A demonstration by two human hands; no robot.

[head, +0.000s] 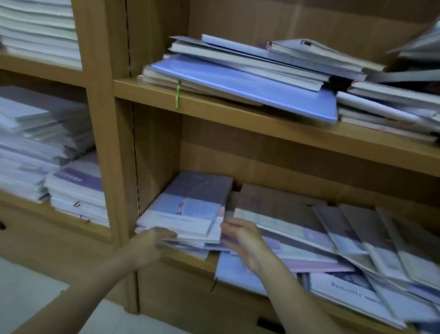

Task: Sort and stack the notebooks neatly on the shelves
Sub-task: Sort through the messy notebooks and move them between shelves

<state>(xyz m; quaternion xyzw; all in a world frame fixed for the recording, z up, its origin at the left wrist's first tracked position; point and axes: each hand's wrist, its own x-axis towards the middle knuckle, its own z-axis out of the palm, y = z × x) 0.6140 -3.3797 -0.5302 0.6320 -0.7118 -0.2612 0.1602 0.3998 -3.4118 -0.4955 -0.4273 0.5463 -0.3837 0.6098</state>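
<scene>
Far-left bay: tall pale piles [33, 12] up top and slumped notebooks [38, 147] below, both crowding the wooden upright [105, 136].
Left hand [152, 240]: at the front lower edge of the small stack [186, 211], fingers curled onto its near edge, gripping it.
Small stack: hard in the lower shelf's left corner, just beside the upright, its front edge poking past the shelf lip [180, 258].
Right hand [244, 240]: fingers relaxed and spread, touching the stack's right edge.
Fanned notebooks [339, 244]: sprawling rightward, overlapping, several overhanging the front.
Headroom: open space above both lower piles.
Upper shelf: blue folder [246, 87] juts over its edge.
</scene>
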